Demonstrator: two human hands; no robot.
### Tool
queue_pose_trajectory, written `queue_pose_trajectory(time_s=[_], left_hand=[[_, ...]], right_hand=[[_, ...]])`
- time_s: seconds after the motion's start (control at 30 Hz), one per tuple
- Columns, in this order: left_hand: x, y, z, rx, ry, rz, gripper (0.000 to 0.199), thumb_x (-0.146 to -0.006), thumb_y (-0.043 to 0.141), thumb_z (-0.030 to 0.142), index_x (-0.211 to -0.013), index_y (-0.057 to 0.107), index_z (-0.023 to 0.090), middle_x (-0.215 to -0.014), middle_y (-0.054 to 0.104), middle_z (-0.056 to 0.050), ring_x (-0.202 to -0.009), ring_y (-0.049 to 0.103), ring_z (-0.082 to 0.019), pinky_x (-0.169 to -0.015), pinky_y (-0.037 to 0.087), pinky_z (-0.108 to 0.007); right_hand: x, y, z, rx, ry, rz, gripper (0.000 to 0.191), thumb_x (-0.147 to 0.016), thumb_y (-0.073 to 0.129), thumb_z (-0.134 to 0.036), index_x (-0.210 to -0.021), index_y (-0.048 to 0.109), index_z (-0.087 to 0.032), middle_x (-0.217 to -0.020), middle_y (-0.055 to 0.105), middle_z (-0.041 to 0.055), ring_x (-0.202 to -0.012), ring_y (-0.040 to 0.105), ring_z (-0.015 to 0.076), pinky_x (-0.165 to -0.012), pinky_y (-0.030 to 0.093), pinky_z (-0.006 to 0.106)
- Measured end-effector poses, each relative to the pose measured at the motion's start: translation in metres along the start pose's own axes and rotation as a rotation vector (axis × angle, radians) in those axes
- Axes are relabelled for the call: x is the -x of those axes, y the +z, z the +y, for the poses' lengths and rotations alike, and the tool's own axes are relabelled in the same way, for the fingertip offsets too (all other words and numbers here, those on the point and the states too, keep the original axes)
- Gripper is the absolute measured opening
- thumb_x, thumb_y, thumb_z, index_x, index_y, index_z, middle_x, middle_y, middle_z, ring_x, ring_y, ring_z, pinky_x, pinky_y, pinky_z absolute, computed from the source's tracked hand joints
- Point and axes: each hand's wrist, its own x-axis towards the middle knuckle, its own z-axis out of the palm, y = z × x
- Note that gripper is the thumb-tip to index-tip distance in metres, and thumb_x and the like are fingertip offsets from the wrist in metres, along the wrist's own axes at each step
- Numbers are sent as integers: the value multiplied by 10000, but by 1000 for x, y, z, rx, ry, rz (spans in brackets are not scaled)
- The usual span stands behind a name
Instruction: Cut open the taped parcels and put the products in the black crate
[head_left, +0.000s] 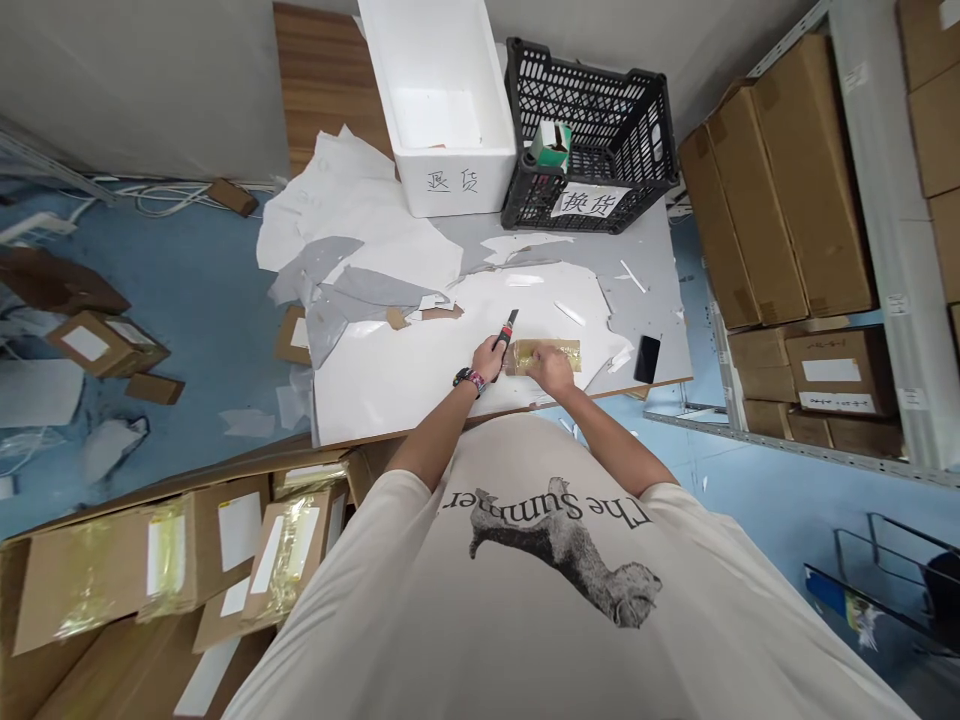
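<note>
My left hand (489,358), with a band at its wrist, is closed around a red and black utility knife (505,336). The knife's dark blade points up and away from me. To its right lies a small cardboard box (571,350) wrapped in yellowish tape, flat on the white-covered table near the front edge. My right hand (553,370) is closed on the box, its fingers bent against the taped top. The fingertips are partly hidden, so I cannot tell whether they pinch the tape itself.
Behind stand a white foam box (457,180) and a black crate (585,130) holding a green-and-white carton (551,144). A phone (646,358) lies at right. Torn sheets (352,200) cover the table's left. Taped boxes (225,540) fill the lower left; shelved cartons (810,180) stand right.
</note>
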Motion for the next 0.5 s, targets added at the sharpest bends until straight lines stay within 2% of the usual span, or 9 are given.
queue_pose_trajectory(time_s=[0.1, 0.23, 0.33, 0.5], left_hand=[[18, -25, -8, -33, 77, -58, 394, -1121, 563, 390, -1404, 762, 201, -1027, 823, -58, -697, 722, -164, -697, 584, -272], [48, -57, -29, -276, 225, -119, 438, -1121, 548, 393, -1453, 790, 241, -974, 841, -20, -721, 754, -175, -900, 611, -295], [60, -64, -37, -417, 251, -115, 440, -1122, 549, 382, -1457, 804, 255, -936, 849, -14, -742, 767, -204, -951, 590, -313], [63, -61, -31, -481, 273, -144, 400, -1100, 608, 354, -1417, 841, 283, -890, 839, -32, -803, 765, -253, -879, 555, -320]], right_hand=[[0, 4, 1, 13, -17, 10, 268, -848, 852, -284, -1052, 679, -265, -1058, 758, 76, -1011, 652, 325, -1070, 519, 477], [1, 9, 2, 28, -23, 29, 300, -857, 894, -289, -1050, 667, -265, -1088, 753, 88, -1032, 645, 325, -1141, 493, 507], [3, 11, 3, 28, -31, 38, 287, -884, 895, -299, -1054, 667, -265, -1111, 755, 101, -1066, 648, 339, -1153, 487, 514], [6, 10, 4, 37, -24, 39, 286, -907, 885, -313, -1105, 686, -259, -1153, 762, 119, -1127, 664, 358, -1205, 464, 538]])
